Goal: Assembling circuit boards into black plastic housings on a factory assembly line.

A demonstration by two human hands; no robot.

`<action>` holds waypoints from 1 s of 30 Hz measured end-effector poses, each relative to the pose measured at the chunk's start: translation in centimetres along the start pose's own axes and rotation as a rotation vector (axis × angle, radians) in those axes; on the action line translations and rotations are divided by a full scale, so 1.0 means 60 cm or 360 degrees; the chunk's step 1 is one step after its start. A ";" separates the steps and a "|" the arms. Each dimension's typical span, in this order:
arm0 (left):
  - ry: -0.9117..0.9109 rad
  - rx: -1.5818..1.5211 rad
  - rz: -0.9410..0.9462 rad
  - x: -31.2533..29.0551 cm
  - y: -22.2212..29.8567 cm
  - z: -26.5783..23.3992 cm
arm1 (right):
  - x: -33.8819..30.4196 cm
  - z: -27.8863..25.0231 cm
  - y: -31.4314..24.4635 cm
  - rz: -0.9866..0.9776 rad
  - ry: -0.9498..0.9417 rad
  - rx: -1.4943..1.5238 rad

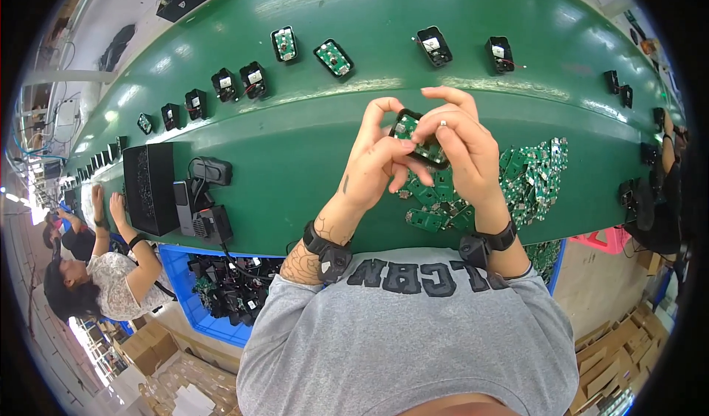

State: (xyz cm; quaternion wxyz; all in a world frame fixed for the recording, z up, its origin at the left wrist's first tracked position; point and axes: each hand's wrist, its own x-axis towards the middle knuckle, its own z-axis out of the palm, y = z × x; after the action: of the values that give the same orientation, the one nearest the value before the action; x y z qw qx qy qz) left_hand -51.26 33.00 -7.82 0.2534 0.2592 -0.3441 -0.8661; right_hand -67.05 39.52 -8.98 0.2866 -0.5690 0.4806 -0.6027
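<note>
My left hand (369,161) is closed around a small open black plastic housing (441,165), tilted above the table. A green circuit board (405,126) sits inside the housing. My right hand (471,150) bends over the same housing, its fingers pressing near the board. A small white piece (443,123) shows at its thumb tip, too small to name surely. Fingers hide much of the board. Beneath and right of my hands lies a heap of loose green circuit boards (528,179).
Along the green table (295,128), a row of black housings (252,80) stands on the far strip, some with boards. A large black box (151,187) and dark adapters (213,170) lie left. A blue crate (193,309) holds black parts. Another person (111,275) works at left.
</note>
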 end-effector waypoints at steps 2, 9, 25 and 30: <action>-0.0009 0.0180 0.0004 0.003 0.001 -0.015 | 0.004 -0.013 -0.005 -0.0014 -0.0096 -0.0078; 0.0218 0.0660 0.0527 -0.003 0.004 0.018 | 0.014 -0.018 -0.029 -0.0107 -0.0280 -0.0550; 0.0274 0.1497 0.1053 -0.002 -0.011 0.016 | 0.025 -0.028 -0.024 0.0010 -0.0462 -0.0307; 0.0263 0.1560 0.1056 -0.005 -0.011 0.029 | 0.016 -0.045 -0.036 -0.0033 -0.0502 -0.0419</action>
State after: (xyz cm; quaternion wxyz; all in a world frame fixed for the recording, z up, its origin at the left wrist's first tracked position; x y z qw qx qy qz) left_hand -52.28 34.41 -7.12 0.3873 0.2909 -0.7454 -0.4580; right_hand -69.41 40.17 -6.31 0.2751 -0.6937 0.4986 -0.4410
